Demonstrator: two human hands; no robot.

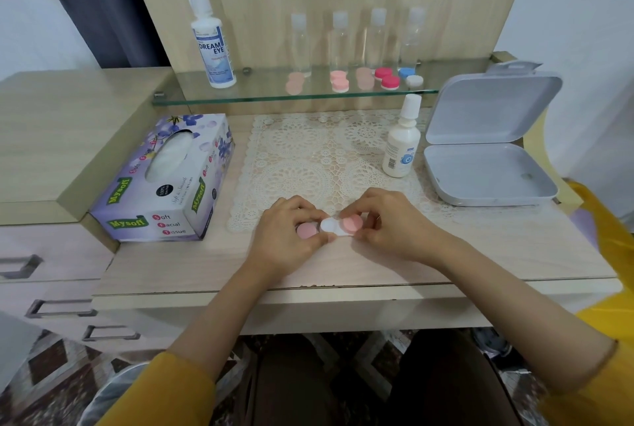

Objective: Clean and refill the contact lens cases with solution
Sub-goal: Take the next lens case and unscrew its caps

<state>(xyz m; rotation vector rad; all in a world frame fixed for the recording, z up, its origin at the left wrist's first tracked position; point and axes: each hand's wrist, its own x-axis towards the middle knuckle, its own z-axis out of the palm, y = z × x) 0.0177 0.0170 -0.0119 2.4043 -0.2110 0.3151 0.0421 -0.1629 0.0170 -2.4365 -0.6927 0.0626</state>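
Observation:
A white contact lens case [332, 226] lies on the desk near the front edge of the lace mat. My right hand [387, 225] pinches the pink cap [351, 224] on the case's right well. My left hand [286, 231] holds a loose pink cap [306, 230] beside the left well, which shows white. A small solution bottle [402, 140] stands upright on the mat at right. A larger Dream Eye solution bottle [211, 41] stands on the glass shelf [240, 96].
More lens cases, pink [339, 79], red [387, 77] and blue-white [410, 76], sit on the glass shelf before several clear bottles [377, 38]. A tissue box [168, 178] lies at left. An open grey plastic box [487, 164] lies at right. Drawers are at lower left.

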